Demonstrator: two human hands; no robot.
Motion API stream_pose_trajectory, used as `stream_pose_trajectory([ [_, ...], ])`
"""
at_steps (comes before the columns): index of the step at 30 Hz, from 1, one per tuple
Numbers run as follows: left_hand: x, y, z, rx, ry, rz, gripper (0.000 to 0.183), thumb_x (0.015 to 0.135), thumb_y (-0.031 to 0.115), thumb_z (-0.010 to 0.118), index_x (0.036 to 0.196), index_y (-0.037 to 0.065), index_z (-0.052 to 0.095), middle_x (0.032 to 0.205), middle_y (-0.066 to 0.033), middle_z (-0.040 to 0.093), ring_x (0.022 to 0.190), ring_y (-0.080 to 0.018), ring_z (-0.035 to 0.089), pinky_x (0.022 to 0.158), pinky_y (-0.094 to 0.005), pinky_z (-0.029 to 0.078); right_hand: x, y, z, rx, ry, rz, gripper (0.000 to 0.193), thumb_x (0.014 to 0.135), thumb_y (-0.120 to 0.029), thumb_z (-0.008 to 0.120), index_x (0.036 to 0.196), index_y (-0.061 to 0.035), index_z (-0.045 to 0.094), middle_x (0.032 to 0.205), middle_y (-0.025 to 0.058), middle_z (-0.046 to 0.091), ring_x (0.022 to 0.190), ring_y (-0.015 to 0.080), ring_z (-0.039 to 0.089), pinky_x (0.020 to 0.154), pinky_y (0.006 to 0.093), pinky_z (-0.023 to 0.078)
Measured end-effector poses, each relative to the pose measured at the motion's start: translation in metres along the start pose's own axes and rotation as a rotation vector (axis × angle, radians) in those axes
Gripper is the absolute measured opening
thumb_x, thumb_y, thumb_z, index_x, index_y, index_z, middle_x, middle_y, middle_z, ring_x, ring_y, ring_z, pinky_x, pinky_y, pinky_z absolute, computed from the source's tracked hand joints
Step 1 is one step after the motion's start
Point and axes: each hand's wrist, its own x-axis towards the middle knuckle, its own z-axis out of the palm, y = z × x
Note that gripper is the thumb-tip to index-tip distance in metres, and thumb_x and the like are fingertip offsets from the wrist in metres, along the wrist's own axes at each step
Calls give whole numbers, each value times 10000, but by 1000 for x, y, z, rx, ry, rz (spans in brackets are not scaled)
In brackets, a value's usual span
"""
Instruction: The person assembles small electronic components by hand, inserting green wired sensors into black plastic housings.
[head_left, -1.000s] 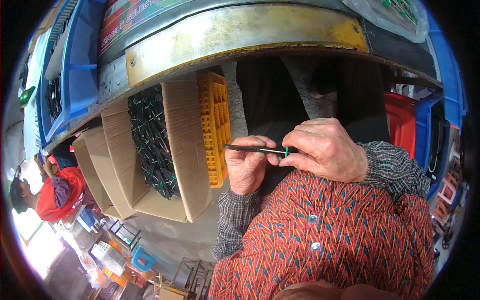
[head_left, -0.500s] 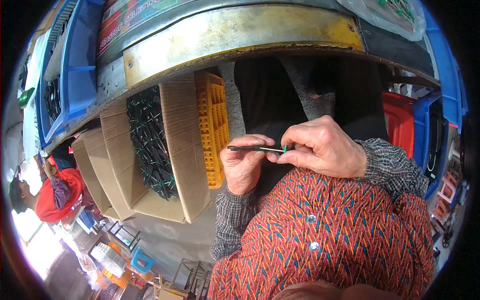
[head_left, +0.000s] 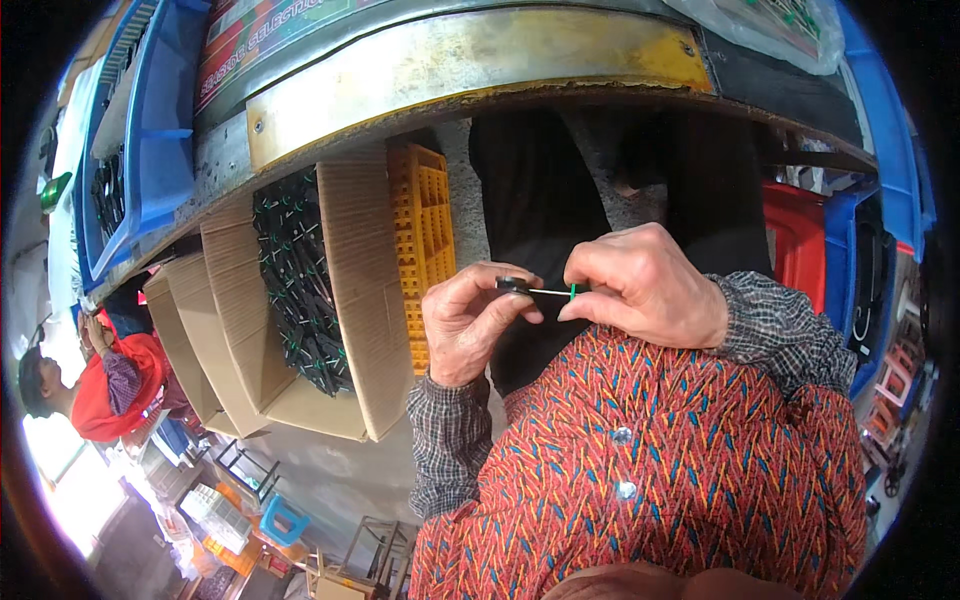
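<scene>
Over my lap, my left hand pinches a small black part between thumb and fingers. A thin silvery metal rod runs from that part toward my right hand. At the rod's other end is a small green piece, beside the thumb and forefinger of my right hand, which are closed round that end. Some of the black part is hidden by my left fingers. To the left, an open cardboard box holds many similar black pieces with rods and green tips.
A workbench edge with a worn metal strip spans the top. A yellow plastic crate stands beside the box. Blue bins flank the bench, and a clear bag lies at the upper right. A person in red sits far left.
My left hand has shifted slightly left and turned, so the black part looks shorter and more rod shows between my hands. My right hand has barely moved.
</scene>
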Motion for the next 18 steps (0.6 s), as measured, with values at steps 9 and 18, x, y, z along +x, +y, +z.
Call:
stream_pose_trajectory([
  [9, -1, -4, 6, 11, -17, -61, 85, 834, -81, 607, 913, -64, 584, 813, -110, 641, 664, -158, 647, 613, -239, 519, -3, 1, 1, -480, 41, -249, 294, 600, -109, 746, 795, -66, 531, 675, 54, 521, 648, 235, 570, 579, 355, 416],
  [18, 2, 6, 19, 304, -5, -88, 75, 811, -27, 664, 853, -48, 606, 701, -36, 593, 573, -90, 582, 519, -211, 447, -3, 6, 1, -489, 53, -230, 84, 791, -132, 544, 841, -71, 514, 672, 48, 548, 654, 219, 596, 578, 350, 444],
])
